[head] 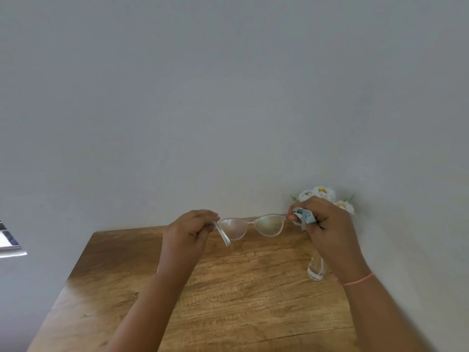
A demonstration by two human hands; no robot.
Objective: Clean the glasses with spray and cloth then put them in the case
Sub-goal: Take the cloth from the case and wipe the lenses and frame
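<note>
From the head camera, both bare hands are raised above the far part of a brown wood-grain table (228, 301), with a plain pale grey wall behind them.

Between the hands hangs a pair of clear-framed plastic glasses (250, 226), held level in the air above the table and touching nothing but the hands. The lenses face the camera, one beside the other, and the temple on the left side is folded down and hangs below the frame.

The left hand (189, 231) has its fingers curled round the left end of the frame, at the hinge, and grips it.

The right hand (322, 224) is closed on a small, crumpled light blue cloth (304, 218), and its thumb and fingertips pinch the cloth against the right end of the frame. A thin pink band (355, 280) circles the right wrist.

Behind the right hand a bunch of white flowers with yellow centres (322, 193) shows against the wall, and below the hand the base of a clear glass vase (316, 271) stands on the table near its right edge.

At the far left edge of the view, part of a window (9, 240) is visible.
</note>
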